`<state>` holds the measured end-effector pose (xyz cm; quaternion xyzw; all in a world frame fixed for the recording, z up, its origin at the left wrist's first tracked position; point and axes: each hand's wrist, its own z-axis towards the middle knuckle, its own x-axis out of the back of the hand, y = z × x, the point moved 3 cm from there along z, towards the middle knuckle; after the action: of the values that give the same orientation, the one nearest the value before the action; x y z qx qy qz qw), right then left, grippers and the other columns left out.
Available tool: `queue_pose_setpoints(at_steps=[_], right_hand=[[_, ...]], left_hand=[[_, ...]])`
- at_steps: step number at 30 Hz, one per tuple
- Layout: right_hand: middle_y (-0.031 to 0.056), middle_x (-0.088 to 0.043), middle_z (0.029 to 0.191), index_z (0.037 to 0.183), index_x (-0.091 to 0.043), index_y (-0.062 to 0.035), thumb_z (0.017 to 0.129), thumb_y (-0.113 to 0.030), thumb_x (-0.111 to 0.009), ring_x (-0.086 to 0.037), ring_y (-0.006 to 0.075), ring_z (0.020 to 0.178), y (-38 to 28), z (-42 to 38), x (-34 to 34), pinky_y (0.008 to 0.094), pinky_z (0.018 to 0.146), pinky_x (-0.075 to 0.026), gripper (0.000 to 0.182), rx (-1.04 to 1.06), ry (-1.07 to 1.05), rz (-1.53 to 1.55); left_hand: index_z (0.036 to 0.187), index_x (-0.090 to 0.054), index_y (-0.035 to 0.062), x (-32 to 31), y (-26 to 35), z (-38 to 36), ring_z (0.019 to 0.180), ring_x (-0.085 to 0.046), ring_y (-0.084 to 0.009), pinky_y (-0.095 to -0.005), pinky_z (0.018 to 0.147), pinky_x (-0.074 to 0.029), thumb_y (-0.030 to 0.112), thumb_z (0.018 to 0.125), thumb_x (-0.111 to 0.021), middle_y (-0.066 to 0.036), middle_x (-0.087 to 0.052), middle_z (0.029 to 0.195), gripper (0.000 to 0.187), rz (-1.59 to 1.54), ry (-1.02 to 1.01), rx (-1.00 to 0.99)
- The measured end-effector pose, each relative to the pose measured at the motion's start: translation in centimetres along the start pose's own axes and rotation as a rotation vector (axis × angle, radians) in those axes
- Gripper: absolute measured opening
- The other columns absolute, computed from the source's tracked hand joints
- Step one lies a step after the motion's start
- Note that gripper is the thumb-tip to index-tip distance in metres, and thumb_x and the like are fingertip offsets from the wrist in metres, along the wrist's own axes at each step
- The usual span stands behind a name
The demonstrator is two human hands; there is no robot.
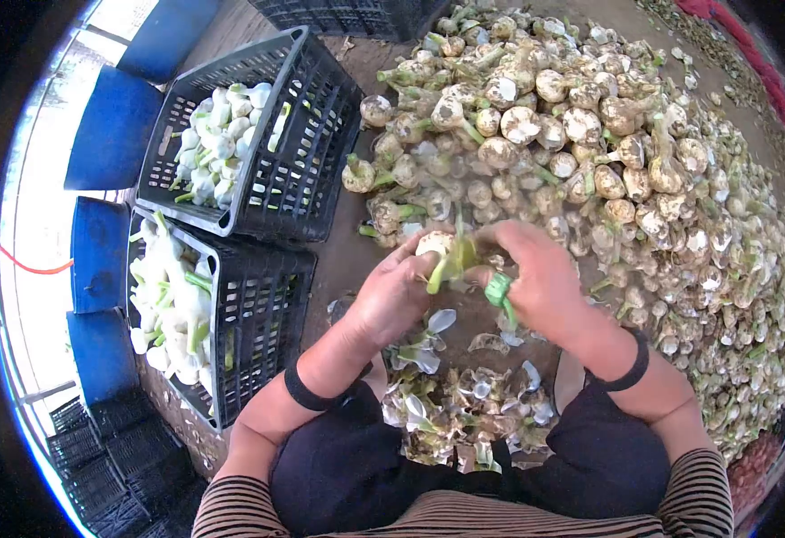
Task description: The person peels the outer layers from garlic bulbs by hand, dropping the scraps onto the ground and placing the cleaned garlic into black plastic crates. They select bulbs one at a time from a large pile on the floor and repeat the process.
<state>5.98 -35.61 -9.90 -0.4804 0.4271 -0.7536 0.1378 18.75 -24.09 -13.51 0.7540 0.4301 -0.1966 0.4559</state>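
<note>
My left hand is closed round a garlic bulb, whose pale, dirt-marked top shows above the fingers. A yellow-green strip of its stem or outer leaf stretches between both hands, slightly blurred. Pinched on that strip are the thumb and fingers of my right hand. A bright green band with a loose end is wrapped about a digit of this hand. Just below, on the floor between my feet, lie peeled skins and leaf scraps.
A large heap of unpeeled garlic spreads ahead and to the right. Two black crates at left, a far one and a near one, hold cleaned white garlic. Another black crate stands at the back. Blue panels line the left side.
</note>
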Motion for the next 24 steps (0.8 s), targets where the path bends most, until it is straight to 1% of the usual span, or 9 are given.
queue_pose_setpoints(at_steps=[3, 9, 12, 15, 18, 19, 22, 23, 24], right_hand=[[0.0112, -0.057, 0.082, 0.086, -0.056, -0.004, 0.072, -0.015, -0.066, -0.055, 0.0305, 0.078, -0.9, 0.1, -0.3, 0.0378, 0.065, -0.045, 0.021, 0.069, 0.134, -0.03], [0.0121, -0.055, 0.078, 0.082, -0.054, -0.003, 0.072, -0.013, -0.063, -0.053, 0.032, 0.075, -0.1, -0.2, -1.3, 0.0411, 0.065, -0.044, 0.017, 0.156, 0.074, -0.066], [0.0128, -0.055, 0.08, 0.084, -0.054, -0.0035, 0.07, -0.013, -0.063, -0.053, 0.0329, 0.078, -0.3, -0.2, -1.1, 0.0424, 0.067, -0.044, 0.019, 0.088, 0.002, -0.006], [0.0139, -0.058, 0.078, 0.088, -0.057, -0.0041, 0.07, -0.01, -0.065, -0.057, 0.0326, 0.072, 0.4, -0.8, -1.0, 0.0402, 0.064, -0.046, 0.02, 0.037, -0.274, 0.013], [0.0153, -0.059, 0.079, 0.093, -0.058, -0.0052, 0.072, -0.015, -0.064, -0.057, 0.0331, 0.074, -0.3, -3.4, -1.9, 0.0405, 0.065, -0.047, 0.024, 0.006, -1.177, -0.14], [0.0158, -0.061, 0.084, 0.098, -0.059, -0.0054, 0.073, -0.023, -0.066, -0.059, 0.0326, 0.077, -0.7, -3.1, -1.6, 0.0401, 0.067, -0.047, 0.032, -0.047, -1.172, -0.164], [0.0152, -0.059, 0.077, 0.085, -0.06, -0.0046, 0.072, -0.032, -0.066, -0.058, 0.0342, 0.076, 0.1, -0.9, -0.6, 0.0433, 0.068, -0.046, 0.031, 0.003, -0.301, -0.059], [0.0139, -0.059, 0.081, 0.086, -0.06, -0.0046, 0.073, -0.027, -0.067, -0.057, 0.0332, 0.078, -0.1, -0.4, -0.3, 0.041, 0.067, -0.046, 0.027, 0.03, -0.051, 0.008], [0.0136, -0.059, 0.082, 0.086, -0.06, -0.0047, 0.073, -0.025, -0.067, -0.057, 0.0329, 0.078, -0.1, -0.2, -0.5, 0.0403, 0.067, -0.046, 0.025, 0.032, 0.004, 0.015]], left_hand=[[0.133, -0.029, 0.0055, -1.0, 0.2, -0.3, 0.098, -0.056, -0.0182, -0.0329, 0.084, -0.047, 0.009, 0.088, -0.048, -0.009, -0.053, 0.113, 0.049, 0.099, 0.08, 0.02], [0.132, -0.03, 0.0041, -0.6, -0.6, -0.3, 0.094, -0.057, -0.0161, -0.0298, 0.08, -0.048, 0.009, 0.089, -0.048, -0.009, -0.053, 0.11, 0.048, 0.22, 0.1, -0.045], [0.129, -0.034, 0.0035, -0.3, -0.2, -0.3, 0.094, -0.057, -0.0168, -0.0301, 0.08, -0.048, 0.01, 0.088, -0.049, -0.009, -0.053, 0.11, 0.044, 0.194, 0.107, -0.049], [0.122, -0.041, 0.0033, 0.5, 0.6, -0.2, 0.094, -0.058, -0.0196, -0.0324, 0.08, -0.049, 0.011, 0.09, -0.045, -0.011, -0.056, 0.108, 0.033, 0.065, 0.181, -0.121], [0.121, -0.044, 0.0027, 1.6, 0.9, -0.2, 0.103, -0.055, -0.0221, -0.036, 0.088, -0.045, 0.017, 0.092, -0.041, -0.012, -0.055, 0.112, 0.033, 0.026, 0.126, -0.175], [0.122, -0.039, 0.0027, 1.4, 0.7, -0.1, 0.098, -0.057, -0.0238, -0.036, 0.083, -0.048, 0.012, 0.093, -0.042, -0.012, -0.054, 0.111, 0.031, 0.0, 0.087, -0.125], [0.125, -0.036, 0.0014, 0.6, 0.2, -0.1, 0.102, -0.055, -0.0241, -0.0373, 0.085, -0.048, 0.012, 0.092, -0.043, -0.012, -0.052, 0.113, 0.034, -0.005, 0.094, -0.093], [0.125, -0.035, 0.0011, 0.4, 0.1, -0.1, 0.103, -0.055, -0.0238, -0.0375, 0.085, -0.048, 0.011, 0.092, -0.043, -0.012, -0.052, 0.114, 0.036, -0.009, 0.103, -0.08], [0.126, -0.034, 0.0008, 0.2, 0.0, -0.2, 0.104, -0.055, -0.0235, -0.0377, 0.086, -0.048, 0.011, 0.092, -0.044, -0.012, -0.052, 0.114, 0.037, -0.011, 0.111, -0.068]])
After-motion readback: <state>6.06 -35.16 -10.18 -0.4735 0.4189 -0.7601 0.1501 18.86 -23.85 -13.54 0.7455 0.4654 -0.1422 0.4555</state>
